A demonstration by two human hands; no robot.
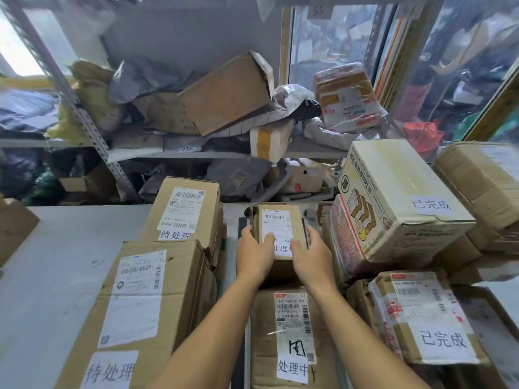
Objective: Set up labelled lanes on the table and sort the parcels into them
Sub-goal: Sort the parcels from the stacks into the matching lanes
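Item: small parcel (279, 231), middle lane of the counter (70, 248), beyond a labelled box (286, 338). My left fingers (268, 239) and right fingers (296, 245) clasped its near end, thumbs on its label.

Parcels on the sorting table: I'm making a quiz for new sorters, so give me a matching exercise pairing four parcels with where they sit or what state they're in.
Column 1
1. small box
2. toast box
3. large left box
4. box with handwritten mark

Column 2
A. right side, tilted on other parcels, labelled 已完成
B. middle lane, nearest the camera, labelled 处理中
C. held between the left hand and right hand
D. left lane, near, labelled 待处理

Pairs: 1-C, 2-A, 3-D, 4-B
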